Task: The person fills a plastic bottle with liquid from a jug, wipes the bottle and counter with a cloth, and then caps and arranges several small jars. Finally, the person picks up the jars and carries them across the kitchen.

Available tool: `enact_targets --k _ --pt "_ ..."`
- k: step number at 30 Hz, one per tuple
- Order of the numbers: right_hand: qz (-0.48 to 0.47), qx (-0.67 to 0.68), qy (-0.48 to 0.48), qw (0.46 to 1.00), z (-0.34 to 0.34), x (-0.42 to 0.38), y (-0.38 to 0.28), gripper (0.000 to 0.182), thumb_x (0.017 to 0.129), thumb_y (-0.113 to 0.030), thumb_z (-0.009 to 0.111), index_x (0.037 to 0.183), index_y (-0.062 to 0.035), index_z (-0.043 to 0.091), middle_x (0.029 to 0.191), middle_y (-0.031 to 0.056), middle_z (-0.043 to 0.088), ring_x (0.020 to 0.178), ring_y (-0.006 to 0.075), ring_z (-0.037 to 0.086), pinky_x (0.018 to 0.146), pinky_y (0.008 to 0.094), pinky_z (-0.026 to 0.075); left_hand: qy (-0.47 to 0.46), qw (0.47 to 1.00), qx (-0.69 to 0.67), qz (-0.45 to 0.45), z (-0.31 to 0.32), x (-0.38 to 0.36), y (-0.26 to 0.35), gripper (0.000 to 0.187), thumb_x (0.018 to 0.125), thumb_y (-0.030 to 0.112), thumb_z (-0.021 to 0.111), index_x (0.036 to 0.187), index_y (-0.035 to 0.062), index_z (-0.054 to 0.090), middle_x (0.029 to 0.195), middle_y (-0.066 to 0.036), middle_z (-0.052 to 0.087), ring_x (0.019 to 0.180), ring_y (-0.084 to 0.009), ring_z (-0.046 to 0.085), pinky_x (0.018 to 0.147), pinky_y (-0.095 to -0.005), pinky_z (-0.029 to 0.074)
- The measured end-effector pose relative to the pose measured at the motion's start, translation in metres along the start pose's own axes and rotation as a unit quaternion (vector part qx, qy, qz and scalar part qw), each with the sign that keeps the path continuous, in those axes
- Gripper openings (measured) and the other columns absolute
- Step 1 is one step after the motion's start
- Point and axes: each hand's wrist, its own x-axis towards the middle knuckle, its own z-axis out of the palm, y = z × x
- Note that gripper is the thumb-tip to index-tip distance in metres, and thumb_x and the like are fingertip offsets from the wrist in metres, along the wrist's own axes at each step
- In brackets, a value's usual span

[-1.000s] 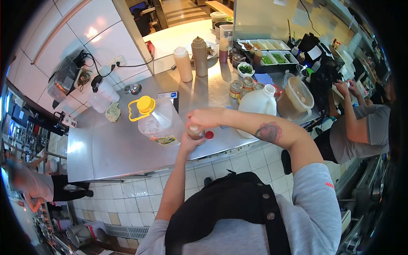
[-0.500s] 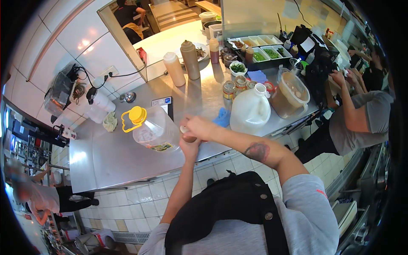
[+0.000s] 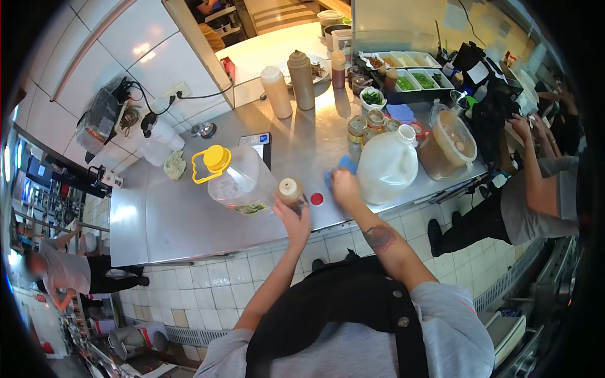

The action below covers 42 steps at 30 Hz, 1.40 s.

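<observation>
Near the front edge of the surface (image 3: pixel 173 227), the left hand (image 3: pixel 295 220) grasps the bottle (image 3: pixel 290 189). The right hand (image 3: pixel 345 189) is at the cloth (image 3: pixel 346 164); its grip I cannot tell. Taking the cloth seems the step; the next move calls for a steady bottle.

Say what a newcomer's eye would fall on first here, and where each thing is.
Probably the big clear jug with the bright yellow cap, on the steel counter left of the small bottle in the left hand. Next, the pale jug beside the right hand, which is at a blue cloth, and the red disc on the counter between the hands.
</observation>
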Motion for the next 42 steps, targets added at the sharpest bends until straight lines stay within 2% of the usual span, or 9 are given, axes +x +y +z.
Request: enact_targets --k 5,7,11,13,21,28,34,39,42 --pt "0.025 0.240 0.050 0.969 -0.056 0.008 -0.037 0.016 0.078 -0.011 0.075 0.089 -0.0004 0.070 0.083 0.0183 0.070 0.072 0.0275 0.069 0.068 0.0374 0.055 -0.121 0.989 0.011 -0.088 -0.034 0.026 0.036 0.090 0.064 0.024 0.089 0.134 -0.0036 0.039 0.121 -0.021 0.042 0.111 -0.0375 0.048 0.098 -0.0436 0.040" --pt "0.067 0.298 0.031 0.952 -0.075 0.008 -0.049 0.020 0.078 -0.012 0.078 0.088 0.0023 0.069 0.087 0.0159 0.072 0.070 0.0208 0.070 0.068 0.0302 0.055 -0.044 0.997 0.051 -0.038 -0.018 0.025 0.034 0.094 0.059 0.021 0.092 0.131 -0.0034 0.038 0.117 -0.020 0.043 0.109 -0.0362 0.048 0.096 -0.0435 0.040" --pt "0.061 0.467 0.039 0.881 -0.088 -0.006 -0.077 0.017 0.081 -0.014 0.076 0.089 0.0000 0.071 0.089 0.0125 0.071 0.081 0.0199 0.070 0.071 0.0323 0.054 0.092 0.995 -0.023 0.009 0.018 0.025 0.047 0.097 0.054 0.019 0.094 0.130 -0.0036 0.038 0.116 -0.018 0.045 0.110 -0.0330 0.048 0.097 -0.0437 0.039" --pt "0.049 0.536 0.064 0.840 -0.092 -0.016 -0.089 0.015 0.083 -0.013 0.075 0.090 -0.0003 0.071 0.100 0.0129 0.071 0.089 0.0184 0.069 0.072 0.0316 0.054 0.048 0.995 -0.088 -0.013 0.017 0.023 0.052 0.107 0.055 0.016 0.093 0.138 -0.0046 0.029 0.127 -0.019 0.043 0.121 -0.0319 0.045 0.105 -0.0426 0.036" --pt "-0.088 0.385 0.070 0.916 -0.095 -0.039 -0.103 0.017 0.081 -0.009 0.075 0.095 0.0003 0.070 0.115 0.0132 0.066 0.093 0.0172 0.065 0.076 0.0316 0.054 -0.227 0.926 -0.298 -0.042 -0.024 0.055 0.040 0.089 0.068 0.000 0.078 0.145 0.0011 0.034 0.137 -0.016 0.049 0.125 -0.0253 0.052 0.105 -0.0383 0.043" --pt "0.016 0.446 0.028 0.894 -0.083 -0.018 -0.098 0.024 0.074 -0.014 0.076 0.093 -0.0009 0.070 0.084 0.0145 0.070 0.076 0.0281 0.069 0.071 0.0350 0.054 -0.146 0.954 -0.262 -0.012 -0.006 0.038 0.039 0.085 0.072 -0.003 0.077 0.145 0.0004 0.035 0.134 -0.015 0.052 0.121 -0.0241 0.055 0.102 -0.0370 0.047" --pt "0.021 0.312 -0.090 0.946 -0.109 0.007 -0.097 0.028 0.073 -0.016 0.073 0.095 0.0003 0.068 0.080 0.0193 0.069 0.074 0.0276 0.069 0.069 0.0371 0.054 -0.144 0.959 -0.246 -0.008 -0.009 0.040 0.044 0.081 0.074 0.000 0.079 0.143 -0.0001 0.037 0.133 -0.015 0.053 0.120 -0.0234 0.056 0.100 -0.0369 0.048" --pt "-0.003 0.314 -0.011 0.949 -0.087 0.030 -0.091 0.026 0.075 -0.015 0.069 0.096 0.0003 0.067 0.081 0.0194 0.069 0.075 0.0274 0.069 0.068 0.0376 0.053 -0.071 0.966 -0.249 -0.004 -0.004 0.034 0.060 0.076 0.069 0.004 0.084 0.134 -0.0007 0.045 0.125 -0.014 0.056 0.115 -0.0252 0.058 0.097 -0.0394 0.049" --pt "0.013 0.401 0.009 0.916 -0.077 0.032 -0.066 0.023 0.077 -0.011 0.070 0.097 -0.0002 0.065 0.081 0.0150 0.068 0.071 0.0227 0.066 0.066 0.0355 0.052 0.047 0.998 -0.034 0.034 0.005 0.034 0.069 0.082 0.065 0.007 0.086 0.134 -0.0016 0.041 0.121 -0.015 0.051 0.114 -0.0275 0.054 0.100 -0.0426 0.042"
